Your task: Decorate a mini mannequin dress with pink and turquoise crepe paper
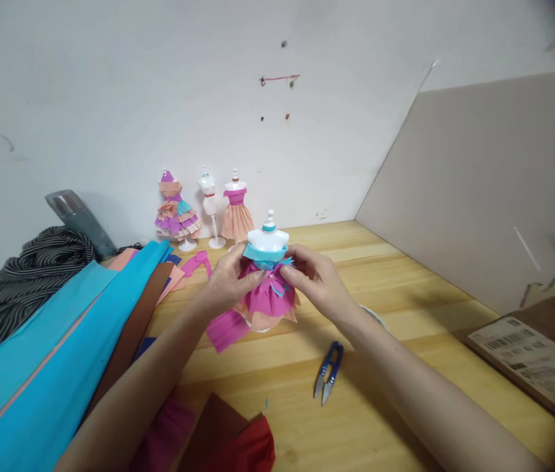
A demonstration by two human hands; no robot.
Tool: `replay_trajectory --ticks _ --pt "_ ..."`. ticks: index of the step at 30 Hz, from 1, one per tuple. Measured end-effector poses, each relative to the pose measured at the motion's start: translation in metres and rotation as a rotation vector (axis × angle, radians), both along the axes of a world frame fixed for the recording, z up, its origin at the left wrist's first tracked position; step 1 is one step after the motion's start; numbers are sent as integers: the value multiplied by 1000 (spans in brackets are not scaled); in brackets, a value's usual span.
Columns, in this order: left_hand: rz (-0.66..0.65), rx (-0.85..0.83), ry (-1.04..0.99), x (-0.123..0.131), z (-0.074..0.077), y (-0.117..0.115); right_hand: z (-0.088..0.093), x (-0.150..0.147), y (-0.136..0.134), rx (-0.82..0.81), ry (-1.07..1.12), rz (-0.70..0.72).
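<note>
A white miniature mannequin [268,240] stands upright on the wooden table between my hands. Its crepe-paper dress [272,298] has a turquoise off-shoulder band, a magenta skirt over a peach layer, and a turquoise bow at the waist. My left hand [231,282] grips the dress at the left of the waist, thumb in front. On the other side, my right hand [314,278] pinches the dress near the bow with thumb and fingers. A magenta paper strip [228,330] lies by the skirt. Blue-handled thread snips [329,370] rest on the table, blades toward me.
Three more miniature mannequins stand by the wall: one in a ruffled dress [178,213], one mostly bare [209,204], one in a peach skirt [237,219]. Turquoise paper sheets [124,308] and striped cloth [36,275] lie left. A cardboard piece [528,354] lies right.
</note>
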State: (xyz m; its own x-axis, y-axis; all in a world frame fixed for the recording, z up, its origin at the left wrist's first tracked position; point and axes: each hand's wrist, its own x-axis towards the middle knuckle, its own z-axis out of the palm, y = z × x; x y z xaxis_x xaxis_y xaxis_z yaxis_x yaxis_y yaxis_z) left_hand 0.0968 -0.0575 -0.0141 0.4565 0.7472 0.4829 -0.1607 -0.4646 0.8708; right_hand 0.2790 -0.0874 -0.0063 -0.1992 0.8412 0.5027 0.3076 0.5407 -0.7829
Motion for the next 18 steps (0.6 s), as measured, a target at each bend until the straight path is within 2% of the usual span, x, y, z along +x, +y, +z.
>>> replay_trajectory --ticks 4,10,15,18 --pt "-10 -32 3 0 3 -4 3 3 -1 -17 25 21" --pt "-93 -102 -59 -3 12 -7 3 6 0 -20 22 39" --pt "0 -81 -70 -10 15 -3 4 9 1 -29 39 35" --pt "140 -62 -99 -12 19 -2 3 12 5 -43 104 11"
